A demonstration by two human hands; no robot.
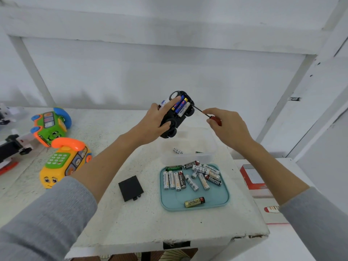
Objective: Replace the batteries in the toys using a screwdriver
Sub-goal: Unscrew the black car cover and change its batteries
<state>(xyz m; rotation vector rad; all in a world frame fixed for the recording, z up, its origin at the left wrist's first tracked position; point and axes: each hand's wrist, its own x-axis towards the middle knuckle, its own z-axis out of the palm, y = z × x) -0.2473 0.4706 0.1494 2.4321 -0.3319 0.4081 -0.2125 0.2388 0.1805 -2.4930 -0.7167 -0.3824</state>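
Your left hand (156, 119) grips the black toy car (175, 113), belly up, held above the desk (131, 223). Its battery bay is open, three cells (181, 107) seated. Your right hand (224, 123) pinches the red-handled screwdriver (209, 115), tip at the bay's edge beside the cells. Looks like the prying-out step: next, lever a cell up without letting the tip slip. The black cover (130, 188) lies flat on the desk, just left of the teal tray (224, 202) of loose batteries (190, 178). Toy phones (64, 161) sit well left. Open room under the car; the desk's front edge is near the tray, so mind dropped cells rolling off.
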